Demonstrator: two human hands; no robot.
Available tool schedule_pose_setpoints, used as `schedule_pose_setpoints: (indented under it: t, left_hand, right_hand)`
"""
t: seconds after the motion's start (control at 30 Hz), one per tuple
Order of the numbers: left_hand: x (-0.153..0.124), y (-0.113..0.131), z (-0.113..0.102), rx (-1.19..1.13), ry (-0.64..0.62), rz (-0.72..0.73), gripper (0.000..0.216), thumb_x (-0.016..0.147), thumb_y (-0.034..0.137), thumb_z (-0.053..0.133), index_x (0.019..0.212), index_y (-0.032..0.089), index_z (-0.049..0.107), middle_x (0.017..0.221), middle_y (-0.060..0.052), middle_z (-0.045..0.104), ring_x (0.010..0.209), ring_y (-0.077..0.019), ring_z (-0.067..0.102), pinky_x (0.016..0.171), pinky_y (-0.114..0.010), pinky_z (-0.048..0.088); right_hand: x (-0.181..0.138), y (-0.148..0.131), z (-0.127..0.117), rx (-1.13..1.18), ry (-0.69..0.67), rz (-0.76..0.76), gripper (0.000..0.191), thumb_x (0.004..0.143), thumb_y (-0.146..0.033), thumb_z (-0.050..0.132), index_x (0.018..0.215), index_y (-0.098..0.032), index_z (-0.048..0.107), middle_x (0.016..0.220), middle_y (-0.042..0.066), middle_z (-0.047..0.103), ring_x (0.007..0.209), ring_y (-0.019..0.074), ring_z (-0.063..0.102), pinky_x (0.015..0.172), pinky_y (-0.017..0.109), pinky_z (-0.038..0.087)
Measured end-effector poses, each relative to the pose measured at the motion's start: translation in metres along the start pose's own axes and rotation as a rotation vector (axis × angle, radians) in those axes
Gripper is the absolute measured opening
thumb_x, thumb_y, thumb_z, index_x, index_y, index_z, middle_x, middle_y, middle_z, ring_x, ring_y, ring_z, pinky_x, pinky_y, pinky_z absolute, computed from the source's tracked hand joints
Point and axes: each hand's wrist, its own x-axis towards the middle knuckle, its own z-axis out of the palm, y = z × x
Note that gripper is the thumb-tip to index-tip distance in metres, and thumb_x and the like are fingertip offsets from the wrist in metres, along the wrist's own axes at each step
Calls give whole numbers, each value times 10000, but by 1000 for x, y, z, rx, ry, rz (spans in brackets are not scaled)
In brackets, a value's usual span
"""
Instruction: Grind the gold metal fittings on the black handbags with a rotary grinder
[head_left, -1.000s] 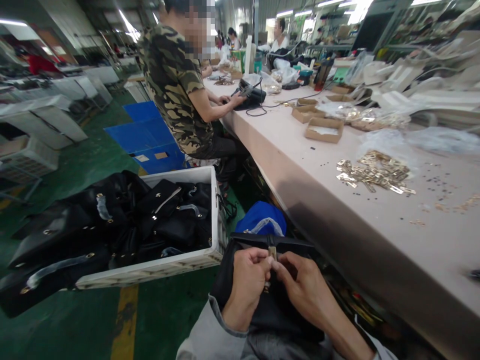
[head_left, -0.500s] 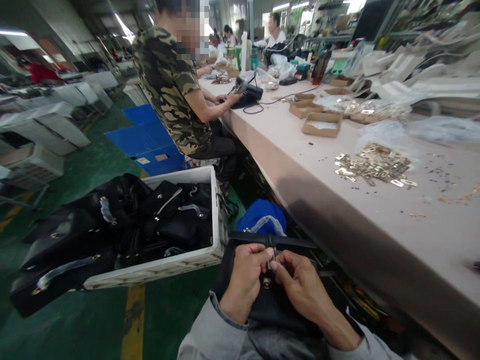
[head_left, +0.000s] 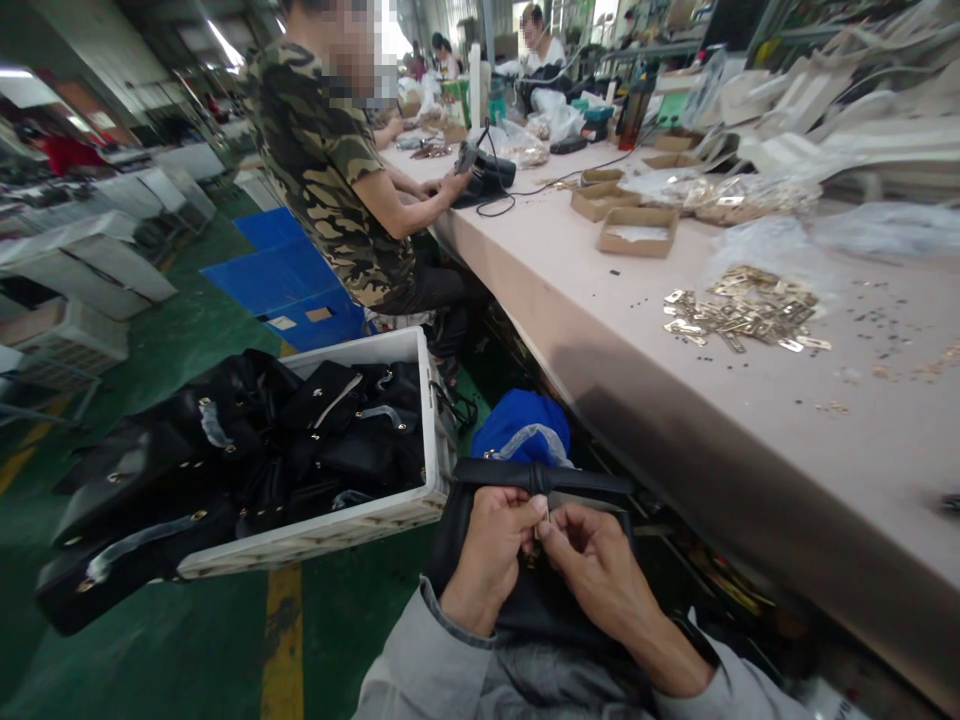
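Note:
A black handbag (head_left: 536, 605) lies in my lap below the table edge, its strap (head_left: 544, 478) across the top. My left hand (head_left: 491, 550) and my right hand (head_left: 596, 565) meet over the front of the bag, fingers curled. Both pinch a small metal clasp piece (head_left: 541, 518) on the bag between thumbs and forefingers. Most of the clasp is hidden by my fingers.
A white crate (head_left: 360, 520) full of black bags stands on the green floor at my left. A long pale table (head_left: 675, 400) on my right carries a pile of gold metal clasps (head_left: 742, 315) and cardboard boxes (head_left: 637, 232). A person in a camouflage shirt (head_left: 330, 170) sits further along.
My hands have stayed together on the clasp, with fingers shifting slightly. The view has tilted down and left a little; the gold piece is more covered than before.

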Motion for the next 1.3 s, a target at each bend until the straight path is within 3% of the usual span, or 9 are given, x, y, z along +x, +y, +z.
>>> schedule_pose_setpoints:
  t: [0.37, 0.47, 0.67, 0.83, 1.1, 1.3]
  left_hand:
    - [-3, -8, -10, 9, -81, -39, 284, 665, 329, 820, 592, 161, 603, 448, 40, 472, 382, -71, 373, 417, -225, 281]
    - [-3, -8, -10, -23, -69, -28, 237, 648, 304, 839, 669, 143, 666, 501, 26, 531, 399, -78, 405, 423, -227, 303]
    - [-5, -7, -12, -44, -98, -31, 255, 633, 308, 851, 625, 113, 687, 512, 6, 540, 427, -70, 415, 450, -223, 304]
    - [-6, -10, -12, -44, -88, -22, 285, 639, 339, 869, 642, 113, 697, 536, 6, 550, 436, -65, 407, 457, -222, 281]
    - [-9, -9, -9, -58, -98, -71, 266, 633, 317, 855, 627, 116, 680, 529, 13, 537, 435, -57, 388, 461, -223, 268]
    - [-9, -9, -7, -73, -86, -44, 257, 616, 304, 859, 641, 115, 686, 543, 15, 543, 434, -55, 394, 459, -221, 269]
  right_hand:
    - [-3, 10, 11, 375, -12, 86, 504, 870, -629, 695, 672, -187, 554, 499, -51, 443, 439, 66, 313, 444, 232, 216]
    - [-4, 6, 10, 418, -39, 87, 517, 862, -644, 703, 684, -173, 587, 494, -54, 440, 429, 59, 306, 433, 225, 205]
    - [-6, 8, 12, 477, -22, 123, 504, 833, -619, 758, 684, -171, 582, 485, -54, 458, 408, 55, 333, 424, 213, 222]
    - [-11, 14, 17, 700, -53, 178, 453, 789, -544, 837, 741, -157, 607, 558, -31, 542, 407, 46, 371, 417, 206, 216]
    - [-11, 10, 18, 757, -54, 198, 456, 746, -516, 860, 701, -159, 581, 540, -53, 500, 381, 33, 338, 398, 197, 197]
    - [-10, 10, 16, 935, -144, 247, 469, 708, -429, 896, 641, -176, 507, 533, -72, 455, 383, 16, 306, 407, 192, 172]
